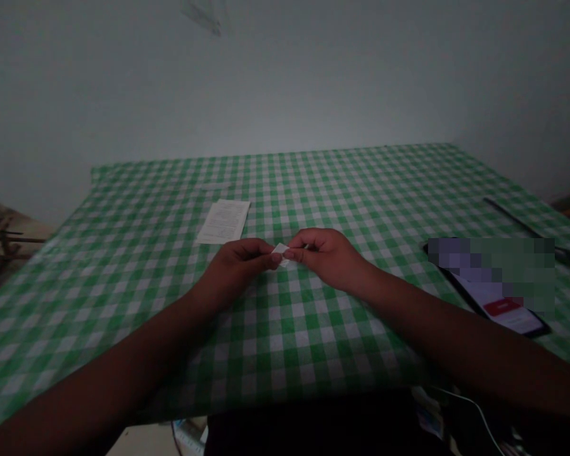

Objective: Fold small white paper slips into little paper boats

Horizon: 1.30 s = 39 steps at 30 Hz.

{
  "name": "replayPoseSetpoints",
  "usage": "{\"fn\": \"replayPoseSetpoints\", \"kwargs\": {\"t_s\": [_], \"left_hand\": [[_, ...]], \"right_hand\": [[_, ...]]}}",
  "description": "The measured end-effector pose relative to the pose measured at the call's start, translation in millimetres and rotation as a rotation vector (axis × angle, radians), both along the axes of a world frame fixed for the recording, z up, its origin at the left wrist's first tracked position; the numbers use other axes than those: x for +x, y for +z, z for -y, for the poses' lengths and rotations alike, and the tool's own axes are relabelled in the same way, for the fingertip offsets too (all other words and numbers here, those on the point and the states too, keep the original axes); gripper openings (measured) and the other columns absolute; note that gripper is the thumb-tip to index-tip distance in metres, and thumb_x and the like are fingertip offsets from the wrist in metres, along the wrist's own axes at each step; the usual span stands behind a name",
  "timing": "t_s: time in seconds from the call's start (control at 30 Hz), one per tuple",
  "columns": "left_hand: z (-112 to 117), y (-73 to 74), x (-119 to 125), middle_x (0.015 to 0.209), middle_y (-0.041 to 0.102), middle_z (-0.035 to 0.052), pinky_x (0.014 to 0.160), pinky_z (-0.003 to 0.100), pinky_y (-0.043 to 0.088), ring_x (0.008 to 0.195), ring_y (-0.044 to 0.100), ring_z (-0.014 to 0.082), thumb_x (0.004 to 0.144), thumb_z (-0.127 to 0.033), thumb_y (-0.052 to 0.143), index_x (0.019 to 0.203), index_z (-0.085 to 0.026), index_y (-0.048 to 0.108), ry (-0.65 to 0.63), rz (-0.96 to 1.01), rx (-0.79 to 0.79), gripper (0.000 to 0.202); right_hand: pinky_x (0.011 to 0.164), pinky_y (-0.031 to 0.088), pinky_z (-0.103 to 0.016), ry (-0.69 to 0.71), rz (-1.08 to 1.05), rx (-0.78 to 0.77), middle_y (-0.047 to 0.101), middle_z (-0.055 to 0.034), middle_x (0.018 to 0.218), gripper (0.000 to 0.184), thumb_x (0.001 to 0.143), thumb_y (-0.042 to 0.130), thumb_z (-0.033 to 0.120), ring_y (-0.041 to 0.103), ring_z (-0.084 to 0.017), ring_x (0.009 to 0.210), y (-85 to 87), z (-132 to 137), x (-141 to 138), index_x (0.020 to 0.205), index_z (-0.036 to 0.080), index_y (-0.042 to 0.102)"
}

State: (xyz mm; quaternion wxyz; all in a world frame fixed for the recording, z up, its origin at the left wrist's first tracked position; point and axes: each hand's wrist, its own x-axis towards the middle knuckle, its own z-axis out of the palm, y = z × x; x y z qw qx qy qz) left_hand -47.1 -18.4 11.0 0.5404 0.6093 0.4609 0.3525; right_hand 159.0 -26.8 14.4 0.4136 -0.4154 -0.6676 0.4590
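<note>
Left hand [235, 261] and right hand [327, 256] pinch a small white piece [280, 247] between them over the checked bench [285, 335].
Both hands' fingers [272, 259] are closed, thumb against forefinger, on the piece's opposite edges; whether it is a packet with contents cannot be told. Printed sheets [225, 221] lie beyond the left hand, a lit phone [523, 322] beside the right forearm.
</note>
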Motion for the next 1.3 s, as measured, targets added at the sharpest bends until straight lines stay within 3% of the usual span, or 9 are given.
{"fn": "replayPoseSetpoints", "kwargs": {"t_s": [0.2, 0.4, 0.57, 0.77, 0.93, 1.1, 1.2, 1.3], "left_hand": [[-2.7, 6.4, -0.4, 0.071, 0.07, 0.0007, 0.062, 0.028, 0.045, 0.065, 0.059, 0.015, 0.076, -0.038, 0.077, 0.073, -0.022, 0.073, 0.013, -0.045, 0.064, 0.016], [0.7, 15.8, -1.4, 0.069, 0.064, -0.0014, 0.057, 0.025, 0.04, 0.062, 0.052, 0.012, 0.083, -0.04, 0.067, 0.076, -0.018, 0.068, -0.058, -0.286, 0.179, 0.023], [0.5, 15.6, -4.0, 0.073, 0.064, -0.0003, 0.062, 0.026, 0.042, 0.068, 0.055, 0.0131, 0.088, -0.039, 0.062, 0.078, -0.018, 0.066, -0.165, -0.415, 0.297, 0.024], [1.3, 21.6, -4.6, 0.076, 0.063, -0.0007, 0.068, 0.027, 0.043, 0.072, 0.057, 0.0134, 0.091, -0.037, 0.059, 0.081, -0.017, 0.065, -0.297, -0.407, 0.376, 0.023], [0.6, 18.9, -5.0, 0.077, 0.059, -0.0016, 0.066, 0.026, 0.042, 0.071, 0.053, 0.0121, 0.092, -0.037, 0.057, 0.086, -0.018, 0.063, -0.247, -0.324, 0.354, 0.02], [-1.8, 12.5, -4.4, 0.069, 0.05, -0.0036, 0.058, 0.024, 0.038, 0.064, 0.045, 0.0106, 0.091, -0.04, 0.058, 0.078, -0.018, 0.057, -0.17, -0.296, 0.301, 0.026], [-1.5, 13.1, -3.8, 0.068, 0.051, -0.0031, 0.059, 0.025, 0.037, 0.063, 0.046, 0.0112, 0.092, -0.039, 0.056, 0.077, -0.018, 0.058, -0.19, -0.361, 0.316, 0.026], [0.4, 16.3, -3.7, 0.069, 0.054, -0.0023, 0.061, 0.026, 0.037, 0.065, 0.049, 0.0117, 0.092, -0.034, 0.055, 0.075, -0.017, 0.059, -0.302, -0.482, 0.425, 0.025]], "right_hand": [[0.062, 0.043, -0.026, -0.011, -0.013, -0.01, 0.061, 0.0033, 0.07, 0.015, 0.083, 0.067, 0.03, 0.053, -0.011, 0.065, -1.9, -3.3, 2.0, 0.074, 0.019, 0.065], [0.064, 0.046, -0.026, 0.001, 0.08, 0.006, 0.064, 0.0017, 0.075, 0.013, 0.084, 0.066, 0.03, 0.057, -0.012, 0.069, -3.7, -2.4, -0.3, 0.077, 0.019, 0.066], [0.068, 0.048, -0.026, 0.022, 0.119, 0.08, 0.066, 0.0006, 0.079, 0.009, 0.085, 0.065, 0.027, 0.061, -0.012, 0.074, -2.3, -1.6, -0.9, 0.081, 0.019, 0.067], [0.066, 0.043, -0.025, 0.16, 0.176, 0.192, 0.06, 0.0031, 0.074, 0.008, 0.083, 0.062, 0.016, 0.057, -0.011, 0.071, 1.2, 1.6, 0.2, 0.076, 0.019, 0.062], [0.064, 0.041, -0.025, 0.094, -0.003, 0.082, 0.056, 0.0039, 0.07, 0.014, 0.087, 0.059, 0.023, 0.052, -0.01, 0.068, 2.6, 2.6, -1.2, 0.073, 0.019, 0.062], [0.065, 0.042, -0.025, 0.028, -0.139, -0.008, 0.058, 0.0034, 0.072, 0.015, 0.087, 0.061, 0.031, 0.053, -0.011, 0.068, -4.7, -0.5, -3.7, 0.077, 0.019, 0.063], [0.063, 0.042, -0.025, 0.053, -0.015, 0.034, 0.059, 0.0035, 0.071, 0.013, 0.085, 0.062, 0.028, 0.054, -0.011, 0.067, -8.0, -1.8, -2.3, 0.076, 0.019, 0.062], [0.065, 0.042, -0.025, 0.122, 0.206, 0.171, 0.062, 0.0021, 0.075, 0.005, 0.081, 0.063, 0.019, 0.057, -0.012, 0.071, -7.7, -0.3, 0.0, 0.076, 0.019, 0.063]]}}
